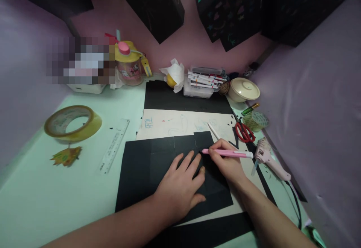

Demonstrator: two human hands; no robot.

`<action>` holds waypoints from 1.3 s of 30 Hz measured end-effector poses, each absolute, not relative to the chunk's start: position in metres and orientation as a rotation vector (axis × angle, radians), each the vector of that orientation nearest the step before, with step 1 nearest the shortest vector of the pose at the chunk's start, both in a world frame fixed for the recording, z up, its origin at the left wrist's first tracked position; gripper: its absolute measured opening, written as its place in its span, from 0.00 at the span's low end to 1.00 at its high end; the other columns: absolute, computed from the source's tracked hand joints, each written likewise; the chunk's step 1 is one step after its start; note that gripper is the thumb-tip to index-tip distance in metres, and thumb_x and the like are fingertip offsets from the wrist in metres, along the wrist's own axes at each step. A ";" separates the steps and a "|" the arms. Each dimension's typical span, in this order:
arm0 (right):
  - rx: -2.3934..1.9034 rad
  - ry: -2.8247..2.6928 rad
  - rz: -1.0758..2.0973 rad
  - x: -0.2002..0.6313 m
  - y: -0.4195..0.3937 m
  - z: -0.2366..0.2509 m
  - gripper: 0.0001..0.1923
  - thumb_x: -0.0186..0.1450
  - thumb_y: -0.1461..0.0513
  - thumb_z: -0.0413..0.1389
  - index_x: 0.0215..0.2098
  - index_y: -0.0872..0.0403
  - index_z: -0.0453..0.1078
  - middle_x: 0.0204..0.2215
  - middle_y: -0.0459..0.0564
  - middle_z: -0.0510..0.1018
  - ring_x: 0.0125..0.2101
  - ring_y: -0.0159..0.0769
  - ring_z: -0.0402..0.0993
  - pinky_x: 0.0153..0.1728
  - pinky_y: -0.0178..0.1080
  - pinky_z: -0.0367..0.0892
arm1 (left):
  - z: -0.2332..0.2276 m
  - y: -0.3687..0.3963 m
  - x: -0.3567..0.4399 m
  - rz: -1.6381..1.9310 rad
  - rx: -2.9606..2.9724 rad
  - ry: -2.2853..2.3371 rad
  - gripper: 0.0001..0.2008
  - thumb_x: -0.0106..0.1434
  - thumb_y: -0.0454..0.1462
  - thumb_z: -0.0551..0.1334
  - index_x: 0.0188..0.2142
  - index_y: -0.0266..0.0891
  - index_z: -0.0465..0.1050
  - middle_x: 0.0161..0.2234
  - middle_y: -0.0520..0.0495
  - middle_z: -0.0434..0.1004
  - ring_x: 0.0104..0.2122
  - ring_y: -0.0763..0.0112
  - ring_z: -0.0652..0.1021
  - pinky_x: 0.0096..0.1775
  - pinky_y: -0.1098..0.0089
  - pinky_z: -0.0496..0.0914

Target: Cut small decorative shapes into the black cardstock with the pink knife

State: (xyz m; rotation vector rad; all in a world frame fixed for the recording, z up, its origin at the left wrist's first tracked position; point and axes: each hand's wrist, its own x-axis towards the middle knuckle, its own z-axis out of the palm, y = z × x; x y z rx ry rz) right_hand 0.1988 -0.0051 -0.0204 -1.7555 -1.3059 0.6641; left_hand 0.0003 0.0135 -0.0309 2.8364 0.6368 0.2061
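Observation:
A sheet of black paper (146, 172) lies in front of me, with thin pale lines near its upper edge. My left hand (182, 184) rests on it, fingers spread and pressed down flat. In my right hand (227, 165) is a slim pink pen (229, 153) with a pale clip end, pinched between thumb and fingers. Its tip meets the black paper just right of my left fingertips; the exact point is too small to make out. Behind my right hand, a white pen (213, 130) lies on a drawn-on white sheet (160, 124).
A tape roll (96, 122), a leaf (67, 156) and a clear ruler (115, 146) lie at left. Red-handled scissors (244, 132) and a pink glue gun (272, 161) lie at right. Along the back stand a bottle (129, 69), a marker box (199, 92) and a lidded bowl (244, 90).

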 end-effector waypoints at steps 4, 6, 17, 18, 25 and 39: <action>-1.783 -1.323 0.673 0.199 -0.004 -0.020 0.08 0.60 0.59 0.57 0.25 0.52 0.68 0.20 0.43 0.72 0.22 0.32 0.67 0.24 0.34 0.61 | -0.031 0.015 -0.002 0.230 2.815 0.623 0.29 0.65 0.56 0.55 0.58 0.41 0.63 0.65 0.37 0.55 0.64 0.48 0.56 0.60 0.45 0.50; -1.791 -1.332 0.680 0.199 -0.004 -0.020 0.07 0.60 0.59 0.57 0.25 0.52 0.68 0.20 0.43 0.72 0.22 0.32 0.67 0.24 0.34 0.61 | -0.030 0.015 -0.003 0.238 2.811 0.623 0.29 0.66 0.56 0.54 0.58 0.41 0.63 0.65 0.38 0.56 0.64 0.49 0.56 0.61 0.43 0.48; -1.829 -1.366 0.687 0.200 -0.003 -0.021 0.08 0.61 0.58 0.57 0.25 0.52 0.67 0.20 0.43 0.72 0.22 0.31 0.68 0.23 0.33 0.61 | -0.029 0.017 -0.002 0.200 2.813 0.606 0.29 0.66 0.56 0.52 0.59 0.41 0.61 0.66 0.38 0.53 0.65 0.49 0.54 0.61 0.42 0.47; -1.826 -1.370 0.690 0.200 -0.003 -0.021 0.08 0.61 0.59 0.57 0.25 0.52 0.67 0.20 0.43 0.72 0.21 0.31 0.67 0.23 0.33 0.61 | -0.029 0.017 -0.002 0.200 2.812 0.604 0.29 0.66 0.56 0.53 0.59 0.41 0.61 0.66 0.38 0.53 0.65 0.49 0.54 0.61 0.42 0.47; -1.830 -1.360 0.689 0.199 -0.001 -0.018 0.08 0.60 0.59 0.57 0.25 0.52 0.67 0.20 0.43 0.71 0.21 0.31 0.66 0.22 0.33 0.60 | -0.029 0.016 -0.003 0.196 2.813 0.610 0.29 0.67 0.56 0.51 0.59 0.41 0.61 0.66 0.38 0.53 0.65 0.50 0.53 0.61 0.42 0.47; -1.819 -1.325 0.676 0.200 -0.001 -0.020 0.08 0.61 0.60 0.57 0.24 0.52 0.67 0.20 0.43 0.72 0.22 0.31 0.67 0.24 0.33 0.62 | -0.029 0.016 -0.003 0.222 2.813 0.609 0.29 0.66 0.56 0.53 0.59 0.41 0.62 0.65 0.38 0.54 0.65 0.49 0.54 0.61 0.42 0.47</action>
